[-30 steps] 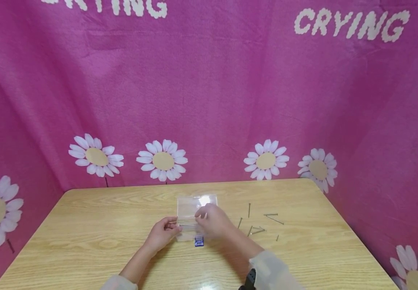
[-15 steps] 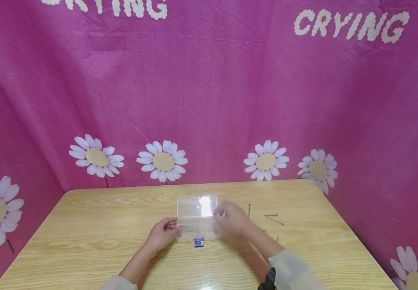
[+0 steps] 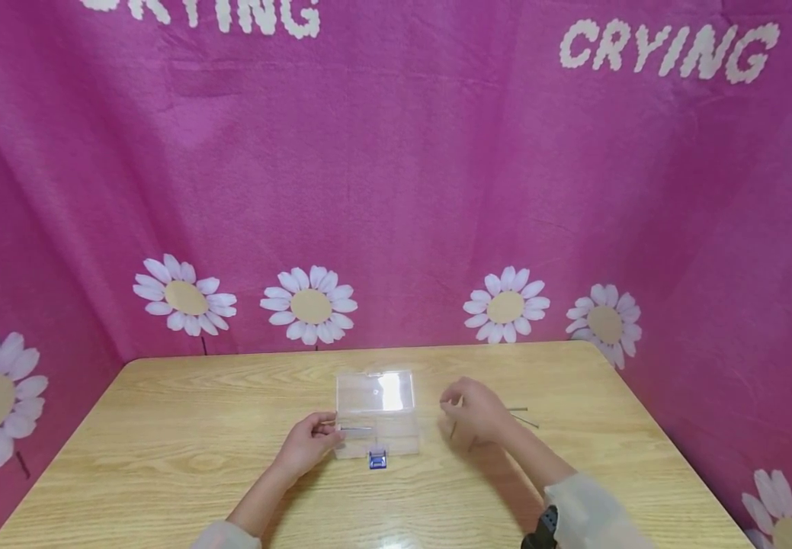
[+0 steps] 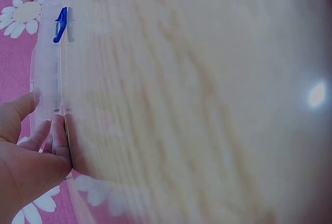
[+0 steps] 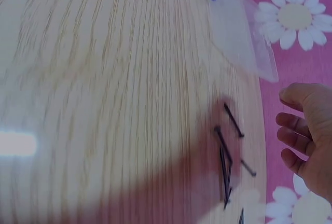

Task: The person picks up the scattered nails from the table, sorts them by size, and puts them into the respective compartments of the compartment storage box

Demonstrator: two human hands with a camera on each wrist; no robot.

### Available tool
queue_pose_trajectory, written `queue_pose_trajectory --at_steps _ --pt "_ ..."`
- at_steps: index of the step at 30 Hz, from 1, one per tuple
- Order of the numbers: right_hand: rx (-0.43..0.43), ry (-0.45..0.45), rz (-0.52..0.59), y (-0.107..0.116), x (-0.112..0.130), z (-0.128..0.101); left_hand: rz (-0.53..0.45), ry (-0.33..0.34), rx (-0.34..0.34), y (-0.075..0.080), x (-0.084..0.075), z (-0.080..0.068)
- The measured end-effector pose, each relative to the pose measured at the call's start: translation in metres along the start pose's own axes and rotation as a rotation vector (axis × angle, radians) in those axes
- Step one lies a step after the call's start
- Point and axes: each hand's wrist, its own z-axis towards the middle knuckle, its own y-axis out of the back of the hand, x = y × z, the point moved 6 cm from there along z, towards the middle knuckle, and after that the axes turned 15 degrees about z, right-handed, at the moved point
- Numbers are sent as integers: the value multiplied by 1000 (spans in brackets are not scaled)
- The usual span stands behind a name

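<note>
A clear plastic box (image 3: 397, 436) stands on the table with its lid (image 3: 354, 390) raised at the back and a blue latch (image 3: 377, 460) at the front. One nail (image 3: 357, 428) lies in its left compartment. My left hand (image 3: 308, 450) holds the box by its left side, thumb and fingers at the wall in the left wrist view. To the right of the box, my right hand (image 3: 478, 412) hovers over loose nails with nothing in its loosely curled fingers. Several dark nails (image 5: 223, 143) lie below it in the right wrist view, and the hand hides most of them in the head view.
Two crossing nails (image 3: 524, 421) show beyond the right hand. The wooden table (image 3: 217, 412) ends at a pink curtain (image 3: 396, 191) with daisies, which hangs behind and at both sides. A dark band (image 3: 541, 528) sits on the right wrist.
My right hand has drawn back from over the box and moved right to the loose nails. My left hand stays on the box, where the nail lies in the left compartment.
</note>
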Motion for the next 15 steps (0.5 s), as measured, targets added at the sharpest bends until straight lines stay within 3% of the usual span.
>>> queue_pose_trajectory --at_steps 15 --pt "-77 -19 -20 51 -45 -22 -3 -17 -2 -1 1 1"
